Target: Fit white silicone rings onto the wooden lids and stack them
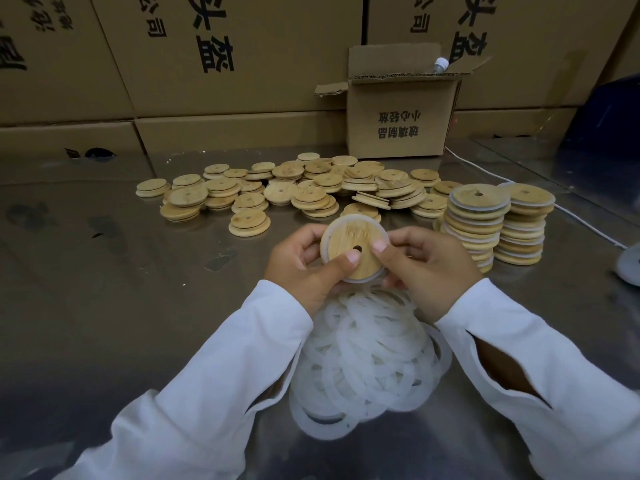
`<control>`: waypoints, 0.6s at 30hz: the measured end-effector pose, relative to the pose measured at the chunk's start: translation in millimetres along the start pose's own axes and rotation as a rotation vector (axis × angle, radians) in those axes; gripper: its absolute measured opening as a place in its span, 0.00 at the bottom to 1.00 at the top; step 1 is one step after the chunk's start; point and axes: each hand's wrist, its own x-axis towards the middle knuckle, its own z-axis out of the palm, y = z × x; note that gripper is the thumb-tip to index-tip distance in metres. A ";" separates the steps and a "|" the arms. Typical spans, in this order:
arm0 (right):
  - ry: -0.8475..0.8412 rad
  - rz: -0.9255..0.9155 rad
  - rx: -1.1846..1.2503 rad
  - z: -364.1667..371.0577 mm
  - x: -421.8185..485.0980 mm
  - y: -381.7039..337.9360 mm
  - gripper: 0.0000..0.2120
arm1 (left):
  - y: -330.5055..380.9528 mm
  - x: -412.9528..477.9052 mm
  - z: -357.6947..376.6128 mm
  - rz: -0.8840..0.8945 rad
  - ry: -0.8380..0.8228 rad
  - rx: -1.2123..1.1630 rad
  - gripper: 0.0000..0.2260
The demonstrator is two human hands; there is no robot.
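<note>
Both hands, left (304,268) and right (426,268), grasp a ringed lid (353,251) above the rings (367,358) | two stacks (498,230) done | bare lids (277,192) heaped beyond, many left

Dim, warm light from overhead. My tabletop (121,306) shows dull glare & smeared reflections; soft shadows under my sleeves (214,393). The lid (349,252) at ctr is sharpest. Wide-angle bends cartons (242,64) at edges; corners darken, bottom slightly blurred.
</note>
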 end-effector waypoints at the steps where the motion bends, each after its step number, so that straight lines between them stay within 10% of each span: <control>1: 0.001 0.026 0.038 -0.1 0.6 0.4 0.04 | 0.5 -0.5 0.7 0.012 0.004 0.010 0.13; 10: 0.287 0.409 0.542 -15.7 18.5 6.2 0.05 | -0.2 8.7 -6.8 -0.075 0.229 -0.041 0.02; 18: 0.208 0.575 0.612 -12.9 26.6 22.2 0.11 | -0.4 8.3 -2.3 -0.094 0.207 -0.064 0.02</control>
